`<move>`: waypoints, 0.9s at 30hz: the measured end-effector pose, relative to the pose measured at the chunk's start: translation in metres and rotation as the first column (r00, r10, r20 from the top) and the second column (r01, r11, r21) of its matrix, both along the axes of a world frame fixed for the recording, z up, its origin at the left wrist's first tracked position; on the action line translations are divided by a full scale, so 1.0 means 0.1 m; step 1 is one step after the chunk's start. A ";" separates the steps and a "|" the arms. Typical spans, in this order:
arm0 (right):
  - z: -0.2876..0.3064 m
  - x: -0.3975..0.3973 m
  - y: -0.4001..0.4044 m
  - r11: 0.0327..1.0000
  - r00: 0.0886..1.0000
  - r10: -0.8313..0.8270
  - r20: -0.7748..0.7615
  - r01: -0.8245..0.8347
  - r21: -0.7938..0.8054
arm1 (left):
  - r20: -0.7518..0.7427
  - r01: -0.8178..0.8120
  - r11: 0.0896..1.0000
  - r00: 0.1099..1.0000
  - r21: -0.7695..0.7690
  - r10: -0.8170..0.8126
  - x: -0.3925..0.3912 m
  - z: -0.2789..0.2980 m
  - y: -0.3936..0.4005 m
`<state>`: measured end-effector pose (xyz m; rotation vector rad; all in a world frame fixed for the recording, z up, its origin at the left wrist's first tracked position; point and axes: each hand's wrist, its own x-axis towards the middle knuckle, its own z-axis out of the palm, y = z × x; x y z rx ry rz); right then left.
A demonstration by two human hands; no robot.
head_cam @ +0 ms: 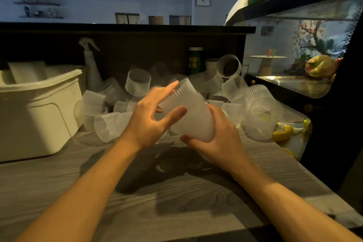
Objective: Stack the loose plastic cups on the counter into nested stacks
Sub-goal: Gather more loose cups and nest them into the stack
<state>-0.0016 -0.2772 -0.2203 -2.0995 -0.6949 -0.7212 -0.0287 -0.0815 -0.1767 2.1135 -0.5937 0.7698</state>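
1. Both hands are up over the counter (137,192) in the middle of the frame, sharing one frosted, ribbed cup stack (188,112) that tilts with one end toward the upper left and the other toward the lower right.
2. The right hand (218,133) wraps the lower right end of the stack, thumb underneath and fingers curled over the far side: a firm hold.
3. The left hand (151,118) is on the upper left end; its forefinger lies along the ribbed rim, its thumb presses the near side, so it pinches that end with the fingers only partly bent.
4. How many cups sit nested in the stack, I cannot tell; the plastic is blurred there.
5. Behind the hands, across the centre of the frame, the loose cups (110,112) lie in a jumbled pile on the counter, some on their sides, some mouth down, touching and overlapping.
6. One cup (138,81) perches on the pile just above the left hand.
7. Another (262,118) stands at centre right, next to the glass display case (314,88).
8. A white plastic bin (39,112) sits at the left edge, with a spray bottle (91,65) behind it.
9. A dark green bottle (195,61) stands behind the pile, upper centre.
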 end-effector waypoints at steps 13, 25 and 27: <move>-0.03 0.04 -0.03 0.999 1.000 -0.019 0.003 0.020 -0.045 | -0.140 -0.047 0.949 0.986 0.313 0.095 -0.07 0.02 0.06; -0.03 0.03 -0.03 0.991 0.992 -0.010 -0.129 0.027 0.132 | -0.080 -0.487 0.812 0.841 0.321 0.536 0.06 0.10 0.55; -0.03 0.04 -0.03 0.990 0.991 -0.010 -0.134 0.028 0.139 | -0.244 -0.389 0.708 0.751 0.589 0.614 0.07 0.04 0.68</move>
